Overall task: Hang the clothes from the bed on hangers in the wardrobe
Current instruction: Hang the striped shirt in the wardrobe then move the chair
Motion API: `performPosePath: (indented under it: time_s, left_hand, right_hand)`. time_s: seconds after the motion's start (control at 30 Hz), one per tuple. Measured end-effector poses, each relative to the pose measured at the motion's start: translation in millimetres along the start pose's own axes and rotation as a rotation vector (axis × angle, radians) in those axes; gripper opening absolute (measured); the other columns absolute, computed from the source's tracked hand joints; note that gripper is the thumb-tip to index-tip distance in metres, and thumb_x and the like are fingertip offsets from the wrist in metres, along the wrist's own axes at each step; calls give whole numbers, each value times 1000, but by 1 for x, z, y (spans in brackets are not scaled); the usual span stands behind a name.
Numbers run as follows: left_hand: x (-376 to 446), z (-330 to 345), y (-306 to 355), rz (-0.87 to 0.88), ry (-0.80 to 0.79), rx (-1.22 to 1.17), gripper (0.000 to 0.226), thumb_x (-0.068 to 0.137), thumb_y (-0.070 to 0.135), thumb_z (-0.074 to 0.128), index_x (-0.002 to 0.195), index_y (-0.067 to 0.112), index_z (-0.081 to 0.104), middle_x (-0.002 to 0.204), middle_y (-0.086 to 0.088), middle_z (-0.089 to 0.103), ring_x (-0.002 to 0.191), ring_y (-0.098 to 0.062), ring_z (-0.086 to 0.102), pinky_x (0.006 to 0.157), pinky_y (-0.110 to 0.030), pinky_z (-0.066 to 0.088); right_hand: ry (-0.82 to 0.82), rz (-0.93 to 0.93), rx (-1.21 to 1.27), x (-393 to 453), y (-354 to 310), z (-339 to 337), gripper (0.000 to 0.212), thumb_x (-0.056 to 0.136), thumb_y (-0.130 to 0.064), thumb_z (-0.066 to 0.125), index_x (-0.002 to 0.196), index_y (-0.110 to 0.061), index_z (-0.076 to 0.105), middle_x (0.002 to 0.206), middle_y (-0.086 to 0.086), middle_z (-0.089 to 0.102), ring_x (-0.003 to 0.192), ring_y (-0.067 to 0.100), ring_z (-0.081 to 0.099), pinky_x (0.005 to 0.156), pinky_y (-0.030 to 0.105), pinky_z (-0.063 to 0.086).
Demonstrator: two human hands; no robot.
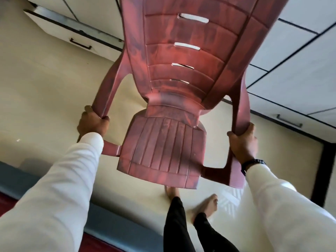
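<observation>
A dark red plastic armchair (169,142) hangs in the air in front of me, lifted off the floor. My left hand (93,124) grips its left armrest and my right hand (244,142) grips its right armrest. Both arms wear white sleeves, and a dark watch sits on my right wrist. My legs in black trousers and my bare feet show below the chair. No clothes or hangers are in view.
A white wardrobe door (72,39) with a dark handle stands open at the upper left. More white cabinet fronts (291,79) with a handle run along the right. The bed's blue edge (21,180) lies at the lower left over a cream tiled floor (45,97).
</observation>
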State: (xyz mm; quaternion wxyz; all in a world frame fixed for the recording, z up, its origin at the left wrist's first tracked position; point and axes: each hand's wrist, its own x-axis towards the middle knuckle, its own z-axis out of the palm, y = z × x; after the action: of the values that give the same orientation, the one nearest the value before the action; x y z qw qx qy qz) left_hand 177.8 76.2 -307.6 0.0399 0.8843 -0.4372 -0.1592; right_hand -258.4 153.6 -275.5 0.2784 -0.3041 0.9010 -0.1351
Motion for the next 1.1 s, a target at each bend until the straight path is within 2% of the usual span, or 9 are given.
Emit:
performPosePath:
  time_s: [0.2,0.43,0.53,0.6,0.67,0.77,0.83,0.93,1.1]
  left_hand:
    - [-17,18,14,41,-4,30,61,82,31,75,125,2,42,121,-29,58,110,-50,57,92,-56,44]
    - [-20,12,22,38,-40,74,60,82,30,74,124,2,41,119,-29,59,108,-49,59,90,-53,45]
    - [-21,14,27,61,-17,95,60,83,24,71,128,0,39,125,-28,54,112,-48,55,92,-55,44]
    - [-22,20,33,127,18,121,70,84,21,70,139,-1,32,134,-26,45,122,-46,48,98,-56,39]
    - [-24,27,43,204,53,145,83,82,19,71,149,4,23,143,-26,37,129,-44,40,103,-57,33]
    - [-29,38,55,327,71,200,91,77,16,71,152,19,20,153,-28,25,138,-48,28,110,-61,23]
    - [-30,42,59,357,81,217,91,76,17,71,152,22,20,155,-28,22,139,-49,25,111,-62,20]
    - [-24,38,51,330,110,166,88,79,17,72,151,22,22,150,-23,30,131,-46,37,105,-59,30]
    - [-12,24,32,247,16,142,79,92,25,64,153,27,13,124,-30,47,108,-51,53,93,-60,42]
  right_hand:
    - [-1,35,-29,12,26,-12,53,81,-32,65,126,-21,38,110,19,65,93,42,62,79,42,48]
    - [11,37,-47,22,40,-7,56,81,-34,65,128,-22,37,112,21,64,95,44,61,83,45,49]
    - [44,27,-80,23,40,-4,58,81,-32,62,131,-19,36,119,21,62,101,44,60,87,48,48]
    - [92,-37,-142,23,36,1,70,81,-26,59,143,-17,29,130,18,53,113,43,55,95,50,44]
    - [113,-141,-228,21,30,9,87,80,-19,58,155,-22,13,137,19,40,118,42,48,100,50,40]
    - [118,-206,-326,19,25,20,96,79,-17,57,158,-29,4,142,24,29,119,46,42,101,51,38]
    - [127,-204,-353,19,26,19,97,79,-13,54,158,-32,2,141,24,29,115,47,45,96,52,41]
    - [74,-209,-336,20,37,13,98,82,-10,52,155,-44,-3,133,20,34,101,46,53,86,51,48]
    - [43,-179,-277,25,40,8,99,83,-8,48,152,-55,-4,123,18,38,82,43,57,80,50,50]
